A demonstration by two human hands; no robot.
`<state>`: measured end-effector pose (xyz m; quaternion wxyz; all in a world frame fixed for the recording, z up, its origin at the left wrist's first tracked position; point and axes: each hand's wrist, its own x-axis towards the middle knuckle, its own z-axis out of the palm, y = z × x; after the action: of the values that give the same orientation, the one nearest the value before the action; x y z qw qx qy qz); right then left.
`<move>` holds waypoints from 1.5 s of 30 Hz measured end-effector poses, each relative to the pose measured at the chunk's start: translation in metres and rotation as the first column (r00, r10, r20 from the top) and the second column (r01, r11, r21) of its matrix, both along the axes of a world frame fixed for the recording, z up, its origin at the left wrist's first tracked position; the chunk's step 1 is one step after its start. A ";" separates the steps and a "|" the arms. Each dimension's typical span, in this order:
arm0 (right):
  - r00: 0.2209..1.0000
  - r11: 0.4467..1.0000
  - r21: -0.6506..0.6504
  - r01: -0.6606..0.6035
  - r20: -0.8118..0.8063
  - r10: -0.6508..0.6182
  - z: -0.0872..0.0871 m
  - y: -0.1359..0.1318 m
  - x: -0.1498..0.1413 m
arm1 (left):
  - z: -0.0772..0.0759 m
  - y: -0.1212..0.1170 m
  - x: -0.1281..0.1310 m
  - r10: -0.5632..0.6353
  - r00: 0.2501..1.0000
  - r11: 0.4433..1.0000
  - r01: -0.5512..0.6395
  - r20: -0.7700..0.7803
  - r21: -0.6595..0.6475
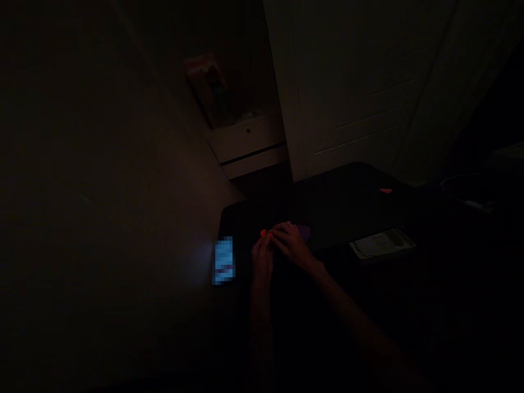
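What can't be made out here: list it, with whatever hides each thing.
Head view, all of it:
Orange material at the fingers: full shape, and whether it is one piece; they partly cover it.
Purple item: partly behind the right hand.
Lit screen: contents pixelated.
Far orange item: too small and dim to identify.

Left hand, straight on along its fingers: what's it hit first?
Probably the small orange piece right by the left hand's fingertips, then the dark tabletop beyond. It's too dim to judge depth, or whether they already touch.
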<state>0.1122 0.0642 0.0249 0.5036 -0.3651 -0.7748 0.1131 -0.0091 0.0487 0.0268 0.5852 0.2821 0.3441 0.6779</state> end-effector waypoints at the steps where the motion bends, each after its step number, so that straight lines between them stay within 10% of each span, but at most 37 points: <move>1: 1.000 1.000 0.000 -0.012 0.003 0.012 0.000 0.000 0.000 | 0.000 0.000 0.000 0.000 1.000 1.000 0.000 -0.014 0.000; 17: 0.991 0.999 -0.002 -0.054 -0.127 0.053 -0.008 0.001 -0.004 | -0.008 0.000 -0.001 0.090 0.973 0.996 -0.091 -0.213 0.007; 45: 0.986 0.998 -0.050 -0.038 -0.167 0.029 -0.006 0.001 -0.007 | -0.004 0.002 0.000 0.067 0.997 0.997 -0.069 -0.027 -0.046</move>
<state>0.1056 0.0649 0.0185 0.5546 -0.3545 -0.7329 0.1719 -0.0095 0.0507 0.0223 0.5638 0.2651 0.3767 0.6855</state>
